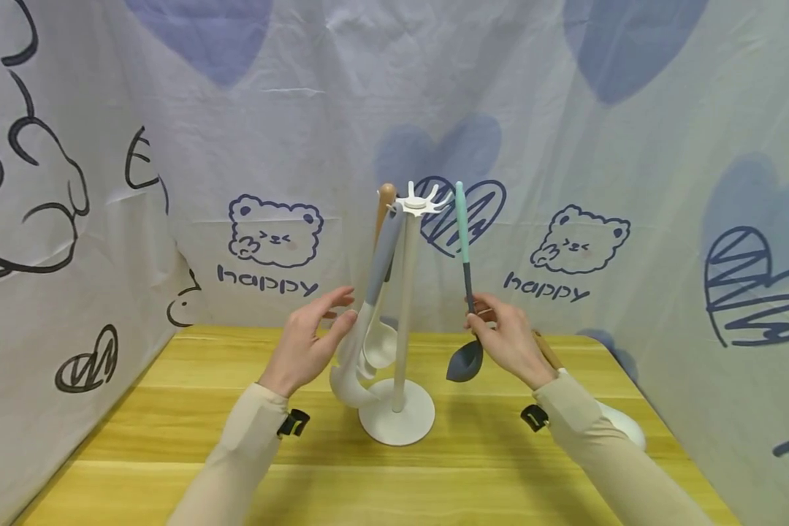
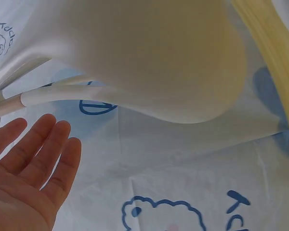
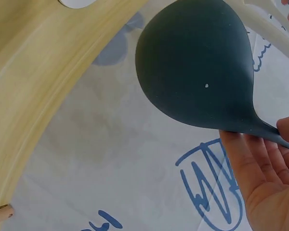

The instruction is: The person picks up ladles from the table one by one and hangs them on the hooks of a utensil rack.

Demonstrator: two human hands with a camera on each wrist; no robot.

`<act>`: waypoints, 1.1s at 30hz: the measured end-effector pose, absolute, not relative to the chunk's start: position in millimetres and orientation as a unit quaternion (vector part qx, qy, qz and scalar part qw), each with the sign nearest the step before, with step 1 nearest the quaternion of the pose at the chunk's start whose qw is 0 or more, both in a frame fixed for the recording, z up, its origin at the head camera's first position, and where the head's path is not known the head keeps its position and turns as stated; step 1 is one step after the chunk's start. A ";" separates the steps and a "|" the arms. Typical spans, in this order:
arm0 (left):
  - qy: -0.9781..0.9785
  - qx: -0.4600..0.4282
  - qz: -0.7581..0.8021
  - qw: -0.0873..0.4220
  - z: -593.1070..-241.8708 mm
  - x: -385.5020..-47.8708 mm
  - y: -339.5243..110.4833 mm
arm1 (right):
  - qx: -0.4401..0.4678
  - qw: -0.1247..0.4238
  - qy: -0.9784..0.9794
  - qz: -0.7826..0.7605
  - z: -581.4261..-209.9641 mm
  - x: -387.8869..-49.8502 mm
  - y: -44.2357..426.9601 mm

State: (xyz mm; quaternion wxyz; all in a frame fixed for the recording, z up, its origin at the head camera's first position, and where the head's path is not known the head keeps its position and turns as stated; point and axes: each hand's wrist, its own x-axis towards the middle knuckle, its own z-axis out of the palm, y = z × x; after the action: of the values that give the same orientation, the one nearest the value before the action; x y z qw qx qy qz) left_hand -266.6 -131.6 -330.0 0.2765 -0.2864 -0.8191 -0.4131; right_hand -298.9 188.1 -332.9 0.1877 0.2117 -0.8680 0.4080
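Note:
A ladle with a dark blue bowl [image 1: 463, 364] and a mint handle is held upright, bowl down, by my right hand [image 1: 508, 337]. Thumb and fingers pinch its dark shaft just above the bowl [image 3: 195, 72]. Left of it stands a white utensil stand [image 1: 397, 431] with hooks on top. From it hangs a utensil with a grey-blue handle [image 1: 384, 256] and a white head, plus a wooden-handled one [image 1: 386, 197] partly hidden behind. My left hand [image 1: 302, 343] is beside these hanging utensils, its fingers [image 2: 62, 163] loosely extended and holding nothing.
On the wooden table [image 1: 237, 409], at the right, lies another utensil with a wooden handle and a white head [image 1: 624, 425], partly covered by my right forearm. A white printed cloth [image 1: 368, 88] hangs behind and along both sides.

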 end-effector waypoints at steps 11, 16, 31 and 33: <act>-0.785 -0.301 -0.432 0.327 -294.8 -280.0 -120.5 | 0.218 0.202 -0.859 0.416 -328.1 -296.3 185.7; -0.755 -0.310 -0.444 0.371 -280.4 -282.4 -115.5 | 0.219 0.209 -0.857 0.417 -328.4 -295.9 184.3; -0.752 -0.296 -0.446 0.384 -232.8 -286.8 -92.2 | 0.231 0.211 -0.845 0.435 -330.1 -292.6 184.3; -0.752 -0.295 -0.451 0.380 -228.1 -286.4 -90.0 | 0.236 0.213 -0.842 0.435 -329.7 -293.0 184.3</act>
State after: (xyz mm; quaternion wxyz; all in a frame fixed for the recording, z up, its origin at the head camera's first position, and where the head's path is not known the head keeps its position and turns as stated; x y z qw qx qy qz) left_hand -286.4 -90.0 -228.1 0.3801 -0.2953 -0.7519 -0.4505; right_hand -293.0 184.3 -329.7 0.2127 0.2364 -0.8424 0.4350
